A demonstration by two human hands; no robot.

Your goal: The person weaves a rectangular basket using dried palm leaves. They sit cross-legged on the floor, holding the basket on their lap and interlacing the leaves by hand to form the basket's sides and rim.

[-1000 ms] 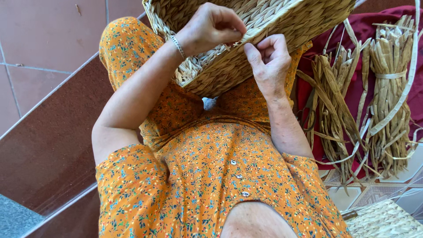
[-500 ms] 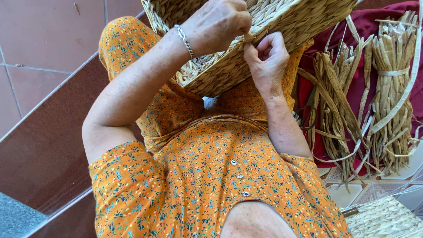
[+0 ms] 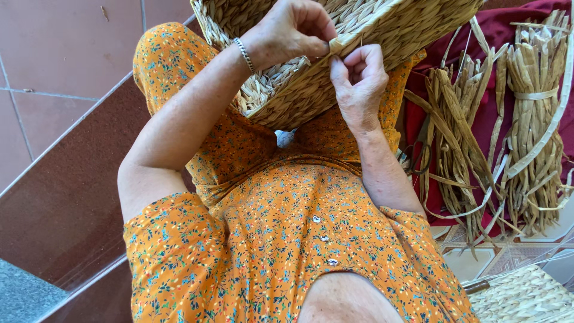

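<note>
A woven straw basket (image 3: 388, 27) rests tilted on my lap, over my orange flowered dress (image 3: 299, 239). My left hand (image 3: 293, 27), with a metal bracelet on the wrist, is closed on the basket's braided rim. Just right of it, my right hand (image 3: 359, 81) pinches a thin fibre strand at the same rim, its fingertips almost meeting my left thumb. The top of the basket is cut off by the edge of the view.
Two tied bundles of dried fibre strips (image 3: 532, 101) (image 3: 454, 125) lie on a dark red cloth (image 3: 418, 119) at the right. Another woven straw piece (image 3: 520, 296) sits at the bottom right. Reddish floor tiles (image 3: 66, 72) and a dark step lie to the left.
My left hand has shifted slightly up and right along the rim, closer to my right fingers. My right hand has stayed at the same spot on the rim.
</note>
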